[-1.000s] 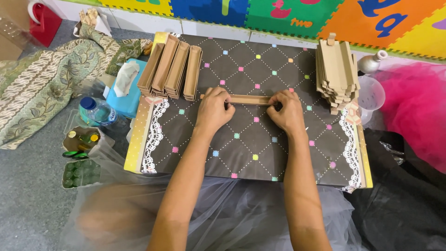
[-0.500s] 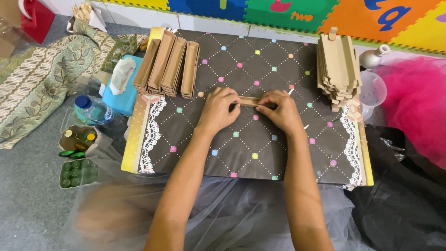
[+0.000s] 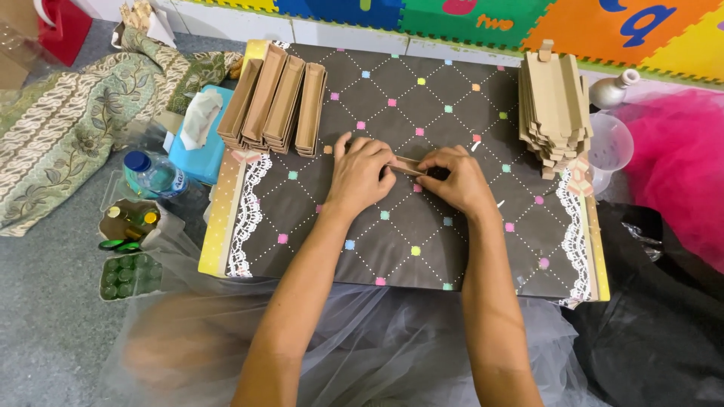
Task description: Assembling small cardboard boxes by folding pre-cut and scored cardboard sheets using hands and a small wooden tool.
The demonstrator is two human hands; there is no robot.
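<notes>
Your left hand and right hand meet at mid-worktop. Both sets of fingers are closed on one brown cardboard strip.

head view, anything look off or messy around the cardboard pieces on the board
Nothing looks damaged or spilled. The flat cardboard stack at the board's far right sits unevenly, its edges staggered. The folded pieces at far left lie in a tidy row. Both hands, left hand and right hand, pinch one cardboard strip.

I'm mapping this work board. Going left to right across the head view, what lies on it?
Folded cardboard boxes → left hand → cardboard strip → right hand → stack of flat cardboard blanks.
</notes>
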